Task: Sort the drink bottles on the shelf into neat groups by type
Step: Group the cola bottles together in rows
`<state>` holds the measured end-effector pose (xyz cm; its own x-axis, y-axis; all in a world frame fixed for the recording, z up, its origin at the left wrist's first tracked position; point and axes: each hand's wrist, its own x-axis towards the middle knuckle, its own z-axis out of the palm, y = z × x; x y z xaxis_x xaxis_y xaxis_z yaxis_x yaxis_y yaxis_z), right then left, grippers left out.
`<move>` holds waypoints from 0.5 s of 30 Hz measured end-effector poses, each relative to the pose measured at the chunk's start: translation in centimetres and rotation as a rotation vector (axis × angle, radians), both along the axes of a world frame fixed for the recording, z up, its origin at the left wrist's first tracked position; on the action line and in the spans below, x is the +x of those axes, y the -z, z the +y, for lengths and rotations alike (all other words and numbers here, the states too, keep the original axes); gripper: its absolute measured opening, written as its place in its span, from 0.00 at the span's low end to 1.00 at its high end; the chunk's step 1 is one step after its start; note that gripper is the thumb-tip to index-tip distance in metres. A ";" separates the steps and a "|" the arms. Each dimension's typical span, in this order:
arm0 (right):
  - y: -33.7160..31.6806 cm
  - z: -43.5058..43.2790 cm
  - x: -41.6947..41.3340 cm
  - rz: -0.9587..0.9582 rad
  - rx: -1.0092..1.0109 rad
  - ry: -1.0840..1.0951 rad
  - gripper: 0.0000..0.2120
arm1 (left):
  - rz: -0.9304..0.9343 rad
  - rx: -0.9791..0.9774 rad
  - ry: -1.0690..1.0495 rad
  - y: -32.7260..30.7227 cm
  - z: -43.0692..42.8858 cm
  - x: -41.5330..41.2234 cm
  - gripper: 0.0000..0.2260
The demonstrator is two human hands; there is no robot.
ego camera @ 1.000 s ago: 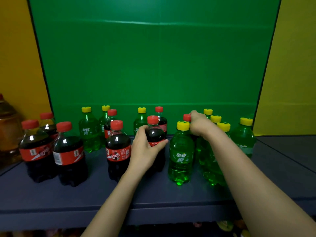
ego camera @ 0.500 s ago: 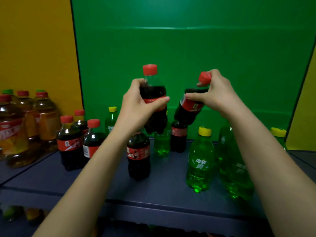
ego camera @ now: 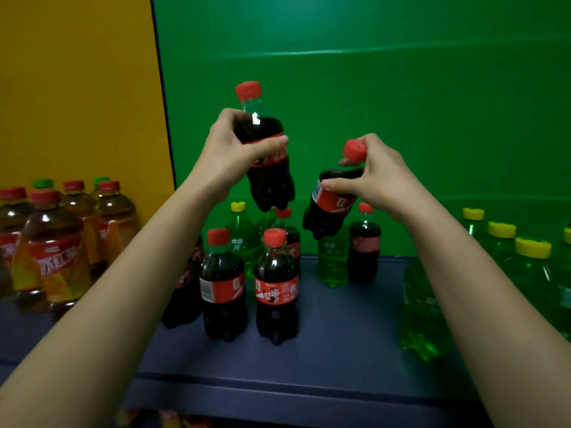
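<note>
1. The raised cola bottle [ego camera: 269,186] you hold: near-black drink, red cap, red label band.
2. Your tilted cola bottle [ego camera: 328,216]: the same, with a white label edge.
3. Green soda bottles [ego camera: 421,307]: bright green, yellow caps.
4. Tea bottles [ego camera: 54,248]: amber, red or green caps, red-orange labels.
5. Shelf [ego camera: 340,332] dark blue; backdrop [ego camera: 401,118] green; side panel [ego camera: 77,88] mustard yellow.

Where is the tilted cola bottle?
Head view, right of centre: the right hand holds the tilted cola bottle in the air, above a green bottle on the shelf.

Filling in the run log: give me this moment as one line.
left hand: holds upright cola bottle aloft | right hand: holds tilted cola bottle aloft | shelf: standing colas and green bottles mixed
</note>
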<state>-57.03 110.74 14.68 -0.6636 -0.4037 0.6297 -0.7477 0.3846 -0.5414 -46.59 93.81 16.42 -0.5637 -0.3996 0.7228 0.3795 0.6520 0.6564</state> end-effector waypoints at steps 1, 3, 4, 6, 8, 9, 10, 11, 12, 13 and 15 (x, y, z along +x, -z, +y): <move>0.2 -0.3 0.0 -0.004 0.006 0.008 0.32 | -0.023 -0.005 0.000 -0.1 -0.8 0.0 0.23; 0.8 -0.9 0.1 -0.025 0.028 0.017 0.32 | -0.090 0.002 0.020 0.2 -2.5 0.0 0.23; 1.1 -1.1 0.2 -0.039 0.050 0.016 0.32 | -0.135 0.002 0.033 0.5 -3.1 0.0 0.23; 2.0 -1.6 0.2 -0.073 0.101 0.014 0.31 | -0.225 -0.029 0.043 1.3 -4.4 0.0 0.23; 3.0 -2.1 0.2 -0.104 0.140 0.008 0.31 | -0.295 -0.085 0.012 2.2 -5.7 -0.4 0.24; 3.5 -2.4 0.1 -0.119 0.156 0.007 0.31 | -0.323 -0.101 -0.006 2.6 -6.3 -0.6 0.24; 3.9 -2.6 0.0 -0.134 0.173 0.007 0.30 | -0.354 -0.099 -0.015 2.8 -6.8 -0.8 0.24; 4.3 -2.8 0.0 -0.147 0.188 0.005 0.30 | -0.387 -0.085 -0.014 2.9 -7.2 -0.9 0.24; 4.7 -2.9 0.0 -0.162 0.198 -0.003 0.29 | -0.431 -0.074 -0.012 3.1 -7.6 -1.0 0.25; 5.0 -3.0 0.0 -0.176 0.204 -0.015 0.28 | -0.469 -0.074 -0.007 3.2 -7.9 -1.1 0.26; 5.6 -3.1 0.0 -0.208 0.214 -0.049 0.26 | -0.542 -0.112 -0.003 3.7 -8.2 -1.3 0.30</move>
